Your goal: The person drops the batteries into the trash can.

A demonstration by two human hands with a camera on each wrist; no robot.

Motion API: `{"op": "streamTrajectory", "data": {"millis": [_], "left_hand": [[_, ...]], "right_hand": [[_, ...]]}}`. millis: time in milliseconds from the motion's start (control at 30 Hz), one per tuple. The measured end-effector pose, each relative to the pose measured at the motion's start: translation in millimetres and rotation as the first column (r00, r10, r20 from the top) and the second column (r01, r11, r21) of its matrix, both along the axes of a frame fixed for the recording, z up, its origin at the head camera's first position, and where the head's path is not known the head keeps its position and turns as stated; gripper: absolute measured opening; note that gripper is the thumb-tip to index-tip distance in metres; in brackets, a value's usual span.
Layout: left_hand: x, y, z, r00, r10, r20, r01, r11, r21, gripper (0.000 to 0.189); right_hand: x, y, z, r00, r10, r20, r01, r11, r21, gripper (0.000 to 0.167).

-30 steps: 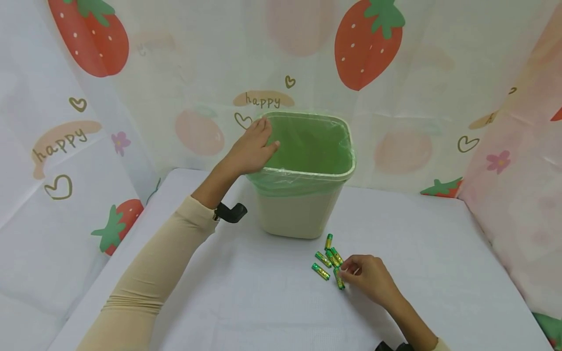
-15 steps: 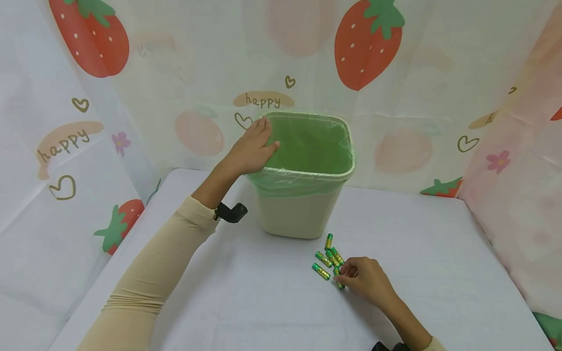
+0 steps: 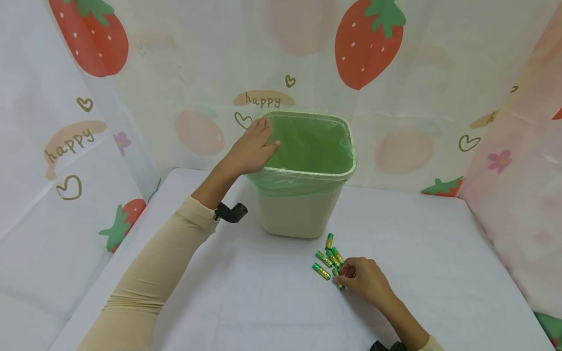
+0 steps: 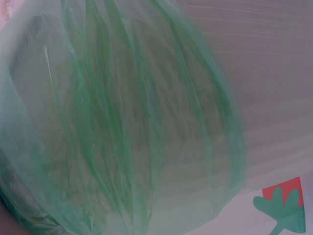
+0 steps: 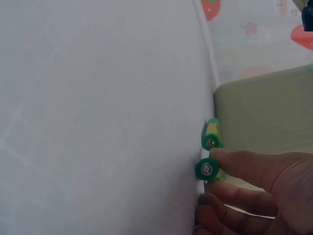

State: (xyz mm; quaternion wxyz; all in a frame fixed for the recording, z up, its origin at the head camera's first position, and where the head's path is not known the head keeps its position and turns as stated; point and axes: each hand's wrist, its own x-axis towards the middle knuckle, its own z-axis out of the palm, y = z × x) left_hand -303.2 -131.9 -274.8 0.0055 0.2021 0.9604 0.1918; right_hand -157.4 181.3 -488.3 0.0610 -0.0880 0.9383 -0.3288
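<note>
A pale green trash bin (image 3: 290, 214) lined with a thin green plastic bag (image 3: 303, 187) stands upright on the white table. My left hand (image 3: 251, 148) rests on its left rim, fingers lying along the edge and thumb over the opening; the left wrist view shows mostly the folds of the bag. In front of the bin my right hand (image 3: 368, 279) pinches one green and yellow battery (image 5: 206, 169) between thumb and index finger, low at the table. Several similar batteries lie just beyond, one battery (image 3: 321, 271) apart to the left and another battery (image 3: 330, 241) nearest the bin.
A white cloth covers the table (image 3: 263, 302). Behind the bin hangs a white curtain (image 3: 210, 73) printed with strawberries and hearts, with further cloth walls on the left and right.
My right hand has shifted slightly left, its fingertips moving from the side of the nearest battery onto it. My left hand and the bin have stayed put.
</note>
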Motion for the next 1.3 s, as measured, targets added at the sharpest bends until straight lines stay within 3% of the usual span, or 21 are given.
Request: {"op": "streamTrajectory", "data": {"millis": [400,1300], "left_hand": [[-2.9,-1.0,-2.0,1.000,-0.001,0.008,0.001,1.000,0.008,0.069],[-4.4,-1.0,-3.4,1.000,0.001,0.009,-0.001,1.000,0.012,0.069]], "right_hand": [[1.0,1.4,-0.9,0.999,0.035,-0.009,-0.035,0.999,-0.015,0.022],[4.6,2.2,6.0,0.991,0.132,-0.003,-0.131,0.990,0.058,0.023]]}}
